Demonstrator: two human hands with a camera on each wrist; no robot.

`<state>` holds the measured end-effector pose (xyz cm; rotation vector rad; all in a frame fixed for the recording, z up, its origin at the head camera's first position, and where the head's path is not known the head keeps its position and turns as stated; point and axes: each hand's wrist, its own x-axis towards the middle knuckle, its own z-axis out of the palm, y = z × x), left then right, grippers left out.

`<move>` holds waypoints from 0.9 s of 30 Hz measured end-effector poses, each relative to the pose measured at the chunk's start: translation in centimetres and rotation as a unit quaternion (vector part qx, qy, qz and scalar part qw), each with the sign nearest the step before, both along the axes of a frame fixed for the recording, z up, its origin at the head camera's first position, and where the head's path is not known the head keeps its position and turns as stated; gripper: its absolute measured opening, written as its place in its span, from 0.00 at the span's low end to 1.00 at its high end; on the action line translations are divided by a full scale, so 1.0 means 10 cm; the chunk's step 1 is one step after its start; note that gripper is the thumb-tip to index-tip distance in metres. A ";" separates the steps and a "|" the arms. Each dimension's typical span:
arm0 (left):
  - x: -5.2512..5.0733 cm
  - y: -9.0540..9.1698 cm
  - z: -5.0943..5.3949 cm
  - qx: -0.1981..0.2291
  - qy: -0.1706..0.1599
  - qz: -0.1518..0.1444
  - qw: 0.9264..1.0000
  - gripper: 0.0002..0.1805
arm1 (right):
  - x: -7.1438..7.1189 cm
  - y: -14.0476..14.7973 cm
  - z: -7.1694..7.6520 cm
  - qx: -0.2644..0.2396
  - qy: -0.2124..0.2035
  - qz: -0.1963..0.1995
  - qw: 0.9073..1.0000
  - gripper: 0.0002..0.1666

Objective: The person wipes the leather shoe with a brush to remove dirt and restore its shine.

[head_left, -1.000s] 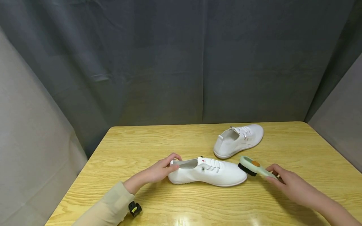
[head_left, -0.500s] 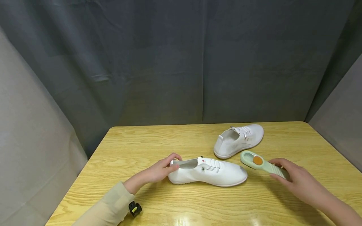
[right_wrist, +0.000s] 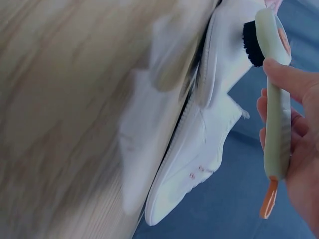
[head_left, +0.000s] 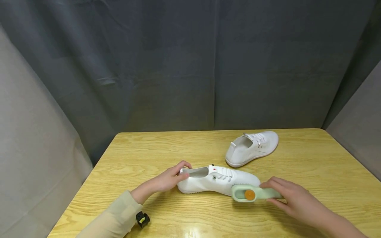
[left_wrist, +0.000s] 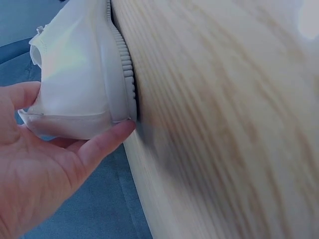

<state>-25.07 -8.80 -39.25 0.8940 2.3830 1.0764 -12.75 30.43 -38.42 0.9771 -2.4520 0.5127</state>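
Observation:
A white shoe (head_left: 202,181) lies lengthwise on the table, toe to the right. My left hand (head_left: 166,180) grips its heel, thumb at the opening; in the left wrist view the hand (left_wrist: 45,159) has a finger against the heel's sole edge. In my right hand (head_left: 294,198) is a pale green brush (head_left: 239,195) with an orange button, its head over the near side of the toe. The right wrist view shows the fingers around the handle of the brush (right_wrist: 276,124), black bristles (right_wrist: 252,45) facing the shoe.
A second white shoe (head_left: 253,148) stands farther back on the wooden table (head_left: 148,145), toe pointing back right. A small black object (head_left: 143,219) is beside the left sleeve (head_left: 114,216). Dark curtains (head_left: 166,66) hang behind the table.
The brush first lifted and tilted to the right of the toe, then moved left and nearer to me, over the toe's near side. The left hand and both shoes have stayed in place.

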 end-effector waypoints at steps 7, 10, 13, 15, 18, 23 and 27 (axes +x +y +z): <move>0.00 0.02 -0.01 0.005 0.004 0.004 1.000 0.13 | -0.04 -0.07 -0.01 0.056 0.002 0.017 0.998 0.18; -0.01 0.03 -0.01 0.003 0.004 0.003 1.000 0.13 | -0.05 -0.05 -0.01 0.050 0.007 0.007 0.999 0.18; -0.01 0.03 -0.01 0.001 0.005 0.003 1.000 0.13 | -0.07 0.02 0.02 0.027 0.006 -0.017 0.999 0.19; -0.01 0.03 -0.01 0.000 0.003 0.005 1.000 0.12 | -0.09 0.10 0.04 0.009 0.005 -0.043 0.999 0.25; -0.01 0.02 -0.02 -0.001 0.002 0.009 1.000 0.12 | -0.10 0.20 0.07 -0.012 0.000 -0.083 0.996 0.35; -0.01 0.01 -0.03 -0.002 -0.001 0.011 1.000 0.12 | -0.05 0.19 0.07 -0.032 -0.010 -0.065 0.997 0.35; -0.01 0.01 -0.03 0.001 0.000 0.012 1.000 0.12 | -0.01 0.08 0.01 -0.013 -0.016 -0.004 1.000 0.26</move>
